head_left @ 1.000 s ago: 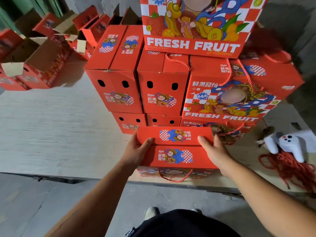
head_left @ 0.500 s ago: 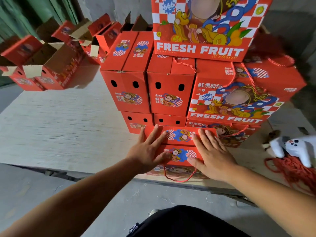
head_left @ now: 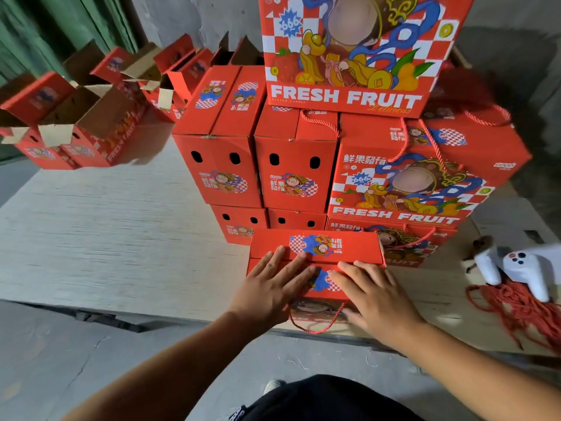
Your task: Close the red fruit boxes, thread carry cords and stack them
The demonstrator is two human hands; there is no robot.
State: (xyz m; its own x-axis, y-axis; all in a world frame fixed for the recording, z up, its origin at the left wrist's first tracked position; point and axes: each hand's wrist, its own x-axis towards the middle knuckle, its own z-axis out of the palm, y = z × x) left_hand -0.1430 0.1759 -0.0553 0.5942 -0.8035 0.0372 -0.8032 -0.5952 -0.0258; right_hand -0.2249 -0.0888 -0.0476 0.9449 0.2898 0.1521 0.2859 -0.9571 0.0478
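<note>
Head view: left hand (head_left: 270,291) and right hand (head_left: 375,296), fingers flat, gripping nothing, press near red box (head_left: 315,246) flaps, likely seating them; stack (head_left: 291,174) just beyond.

Just one view here, head-mounted, wide-angle (edges bend a fair bit). It looks forward and down over the near edge of the wooden board (head_left: 121,238), close in, with the stacked boxes (head_left: 291,165) filling the far side.
</note>
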